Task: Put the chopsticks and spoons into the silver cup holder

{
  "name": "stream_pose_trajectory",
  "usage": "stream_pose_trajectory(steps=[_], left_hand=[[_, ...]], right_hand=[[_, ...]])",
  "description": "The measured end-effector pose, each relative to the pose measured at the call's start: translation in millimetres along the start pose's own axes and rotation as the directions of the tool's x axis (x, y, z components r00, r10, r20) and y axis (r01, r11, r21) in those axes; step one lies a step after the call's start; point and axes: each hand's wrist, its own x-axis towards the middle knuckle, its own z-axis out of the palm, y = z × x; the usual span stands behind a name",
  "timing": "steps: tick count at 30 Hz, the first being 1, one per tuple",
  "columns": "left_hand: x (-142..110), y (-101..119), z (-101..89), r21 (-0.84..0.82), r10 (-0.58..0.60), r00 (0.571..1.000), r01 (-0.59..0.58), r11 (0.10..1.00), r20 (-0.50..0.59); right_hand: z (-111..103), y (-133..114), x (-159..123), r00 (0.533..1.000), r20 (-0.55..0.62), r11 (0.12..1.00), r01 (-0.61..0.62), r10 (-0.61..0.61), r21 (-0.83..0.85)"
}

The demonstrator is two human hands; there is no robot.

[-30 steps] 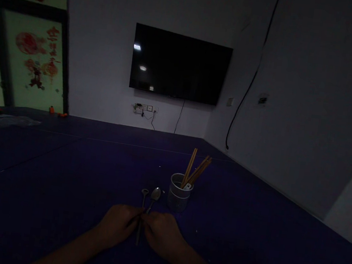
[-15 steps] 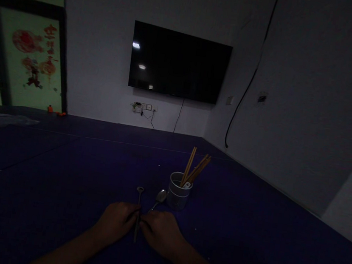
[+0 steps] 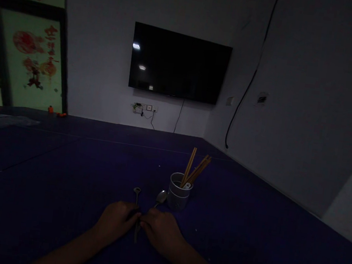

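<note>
My left hand (image 3: pixel 116 220) is closed around the middle of a slim dark metal utensil (image 3: pixel 137 191) with a ring-shaped far end. A narrow metal end shows below the fingertips. Opposite it, my right hand (image 3: pixel 161 228) is closed, its fingertips meeting those of the left. From under its fingers runs the handle of a metal spoon (image 3: pixel 161 197), its bowl pointing away and to the right. Both hands rest low over the purple surface (image 3: pixel 94 169). Just beyond the spoon stands a grey metal cup (image 3: pixel 178 197) with several wooden chopsticks (image 3: pixel 201 169) and a white-ended piece.
Walls rise behind and to the right, with a black television (image 3: pixel 179 64) and a hanging cable (image 3: pixel 249 83). Clear plastic sheeting (image 3: pixel 4 120) lies at far left, near small orange objects (image 3: pixel 61 114) by a door (image 3: pixel 32 58). The room is dim.
The utensil's ring-shaped end has tilted slightly to the left. My right fingers have shifted a little forward, covering more of the spoon's handle. The cup has not moved.
</note>
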Motion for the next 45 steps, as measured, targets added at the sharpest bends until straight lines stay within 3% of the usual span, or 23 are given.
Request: stream_pose_trajectory(steps=[6,20,45], left_hand=[[-0.3,1.5,-1.0,0.018,-0.051,0.999,0.051,0.999,-0.016],[-1.3,0.2,0.4,0.027,-0.024,0.999,0.024,0.999,-0.025],[-2.7,2.6,-4.3,0.049,-0.01,1.0,0.009,0.999,0.016]], right_hand=[[0.2,0.5,-0.8,0.999,-0.044,0.999,0.027,-0.026,0.029],[0.7,-0.1,-1.4,0.998,-0.064,0.998,-0.019,0.023,0.06],[-4.5,-0.3,-1.8,0.998,-0.018,0.998,-0.06,0.06,0.034]])
